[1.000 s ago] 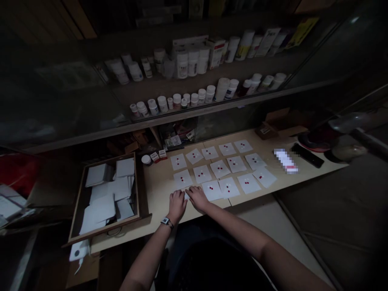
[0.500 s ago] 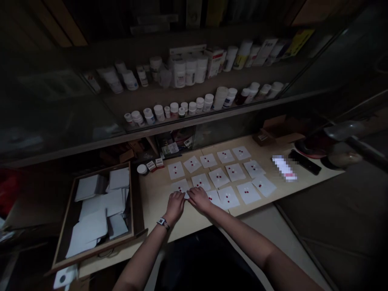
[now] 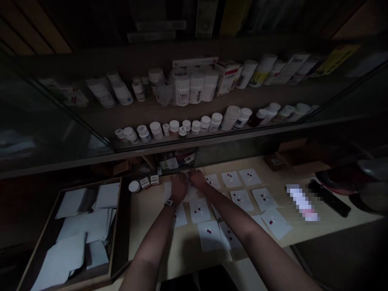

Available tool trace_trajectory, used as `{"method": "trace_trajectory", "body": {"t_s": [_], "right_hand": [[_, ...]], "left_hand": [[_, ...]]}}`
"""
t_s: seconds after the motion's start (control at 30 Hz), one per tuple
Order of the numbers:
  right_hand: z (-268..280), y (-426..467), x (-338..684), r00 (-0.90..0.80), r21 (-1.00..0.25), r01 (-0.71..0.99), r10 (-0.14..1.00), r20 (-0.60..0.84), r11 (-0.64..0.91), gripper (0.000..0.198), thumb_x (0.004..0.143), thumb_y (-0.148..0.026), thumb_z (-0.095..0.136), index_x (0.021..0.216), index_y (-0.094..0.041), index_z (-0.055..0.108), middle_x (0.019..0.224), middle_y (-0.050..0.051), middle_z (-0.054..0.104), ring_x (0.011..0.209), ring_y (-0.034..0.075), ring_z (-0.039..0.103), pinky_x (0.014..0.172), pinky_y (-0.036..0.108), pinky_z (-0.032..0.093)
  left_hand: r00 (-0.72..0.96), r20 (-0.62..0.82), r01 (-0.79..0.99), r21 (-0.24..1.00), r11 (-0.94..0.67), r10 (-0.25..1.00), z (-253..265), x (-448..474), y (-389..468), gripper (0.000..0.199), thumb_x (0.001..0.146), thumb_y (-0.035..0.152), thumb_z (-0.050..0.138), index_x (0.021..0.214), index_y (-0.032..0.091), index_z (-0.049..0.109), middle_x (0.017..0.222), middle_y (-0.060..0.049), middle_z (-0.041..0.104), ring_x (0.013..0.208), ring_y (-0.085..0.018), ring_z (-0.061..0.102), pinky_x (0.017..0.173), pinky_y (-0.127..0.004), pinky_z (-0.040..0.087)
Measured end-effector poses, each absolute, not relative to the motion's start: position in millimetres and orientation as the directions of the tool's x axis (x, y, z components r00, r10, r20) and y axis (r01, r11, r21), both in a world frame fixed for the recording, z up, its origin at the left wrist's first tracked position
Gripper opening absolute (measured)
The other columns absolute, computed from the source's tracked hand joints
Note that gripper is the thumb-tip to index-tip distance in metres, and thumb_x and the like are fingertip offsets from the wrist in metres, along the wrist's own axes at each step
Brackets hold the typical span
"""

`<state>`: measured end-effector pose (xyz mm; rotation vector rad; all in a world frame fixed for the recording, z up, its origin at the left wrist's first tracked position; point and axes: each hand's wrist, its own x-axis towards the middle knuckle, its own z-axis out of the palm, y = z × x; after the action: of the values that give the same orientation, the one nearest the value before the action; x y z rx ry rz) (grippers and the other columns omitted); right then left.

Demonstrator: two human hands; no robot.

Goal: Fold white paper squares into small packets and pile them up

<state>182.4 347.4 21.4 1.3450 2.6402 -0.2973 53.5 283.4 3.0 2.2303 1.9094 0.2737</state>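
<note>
Small white paper sheets (image 3: 209, 246) lie in rows on the pale table, most bearing red and whitish pills (image 3: 249, 176). At the back-left sheets, my left hand (image 3: 179, 186) bends over a sheet (image 3: 190, 195), its wrist wearing a watch (image 3: 170, 203). Close beside it, my right hand (image 3: 197, 179) reaches the same sheet, fingers curled at its far edge. My hands cover the fingertips and part of that sheet. Beneath my right forearm, some other sheets are partly hidden.
On the left, an open drawer (image 3: 117, 226) contains stacks of white paper. A white-capped bottle (image 3: 134, 186) and small boxes (image 3: 150, 181) stand behind it. Shelves of medicine bottles (image 3: 156, 130) rise at the back. A phone (image 3: 332, 199) and a cardboard box (image 3: 274, 161) sit to the right.
Both hands have moved away from a near-left sheet to the back row. The camera view has shifted, so the drawer and shelves appear larger and lower.
</note>
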Motion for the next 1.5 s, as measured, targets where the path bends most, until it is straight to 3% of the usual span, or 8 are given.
{"method": "trace_trajectory", "body": {"t_s": [0.33,0.57,0.7,0.9,1.03,1.17,1.3,1.5], "right_hand": [[6.6,349.3,172.7,-0.533,-0.119,0.846,0.823,-0.196,0.520,0.030,0.091,-0.015,0.042,0.118,-0.012,0.056,0.116,0.016,0.060,0.108,0.025,0.051,0.084,0.033,0.040],[2.5,341.5,172.0,-0.506,-0.167,0.862,0.834,-0.221,0.479,0.025,0.091,-0.018,0.042,0.105,-0.012,0.062,0.113,0.016,0.062,0.104,0.025,0.053,0.084,0.033,0.041],[19.4,333.0,178.9,-0.435,-0.216,0.890,0.889,-0.143,0.401,0.032,0.091,-0.018,0.043,0.120,-0.013,0.057,0.119,0.015,0.060,0.108,0.024,0.051,0.087,0.033,0.039],[38.4,249.0,210.6,-0.418,-0.448,0.808,0.908,0.024,0.384,0.031,0.090,-0.017,0.042,0.115,-0.017,0.061,0.110,0.009,0.064,0.103,0.021,0.054,0.090,0.032,0.040],[23.3,160.0,207.6,-0.493,-0.515,0.743,0.870,0.010,0.427,0.029,0.088,-0.014,0.043,0.107,-0.018,0.064,0.108,0.009,0.064,0.101,0.021,0.055,0.088,0.032,0.041],[7.5,106.9,183.1,-0.529,-0.492,0.746,0.848,-0.029,0.448,0.032,0.087,-0.014,0.045,0.115,-0.017,0.061,0.121,0.011,0.059,0.113,0.024,0.049,0.095,0.038,0.037],[0.7,101.2,167.9,-0.579,-0.434,0.747,0.813,-0.053,0.504,0.036,0.087,-0.018,0.048,0.122,-0.017,0.056,0.130,0.013,0.053,0.119,0.026,0.045,0.100,0.041,0.033],[-2.3,111.7,165.2,-0.611,-0.334,0.771,0.778,-0.148,0.542,0.025,0.089,-0.023,0.049,0.109,-0.014,0.061,0.114,0.013,0.060,0.109,0.025,0.051,0.101,0.042,0.030]], "left_hand": [[0.098,0.001,0.960,0.262,-0.095,0.995,-8.8,61.4,287.5,0.035,0.095,0.025,0.034,0.123,0.017,0.054,0.131,-0.015,0.051,0.129,-0.032,0.036,0.105,-0.071,0.011],[0.087,-0.007,0.966,0.245,-0.083,0.996,-3.6,66.5,286.4,0.033,0.094,0.023,0.036,0.120,0.016,0.056,0.130,-0.015,0.052,0.128,-0.033,0.035,0.104,-0.070,0.013],[0.083,0.019,0.964,0.250,-0.085,0.996,12.1,59.0,275.1,0.036,0.093,0.017,0.034,0.123,0.015,0.053,0.135,-0.014,0.048,0.130,-0.033,0.033,0.105,-0.068,0.015],[0.122,0.066,0.942,0.305,-0.137,0.990,29.0,32.8,174.3,0.043,0.082,0.008,0.044,0.123,0.015,0.054,0.133,-0.013,0.050,0.124,-0.027,0.042,0.106,-0.050,0.031],[0.169,0.093,0.918,0.347,-0.191,0.981,16.2,23.9,87.3,0.037,0.084,0.010,0.042,0.118,0.016,0.057,0.122,-0.013,0.056,0.113,-0.026,0.050,0.100,-0.046,0.038],[0.044,0.034,0.962,0.268,-0.052,0.998,2.1,26.3,48.7,0.039,0.086,0.014,0.044,0.124,0.015,0.053,0.127,-0.016,0.052,0.120,-0.028,0.044,0.101,-0.050,0.035],[0.038,-0.033,0.975,0.220,-0.030,0.999,-6.0,30.0,50.7,0.043,0.089,0.020,0.043,0.131,0.016,0.048,0.138,-0.017,0.044,0.129,-0.031,0.036,0.103,-0.053,0.030],[0.065,-0.085,0.977,0.208,-0.046,0.994,-2.8,25.9,60.0,0.039,0.091,0.023,0.042,0.127,0.012,0.051,0.128,-0.017,0.053,0.124,-0.029,0.042,0.106,-0.054,0.026]]}}
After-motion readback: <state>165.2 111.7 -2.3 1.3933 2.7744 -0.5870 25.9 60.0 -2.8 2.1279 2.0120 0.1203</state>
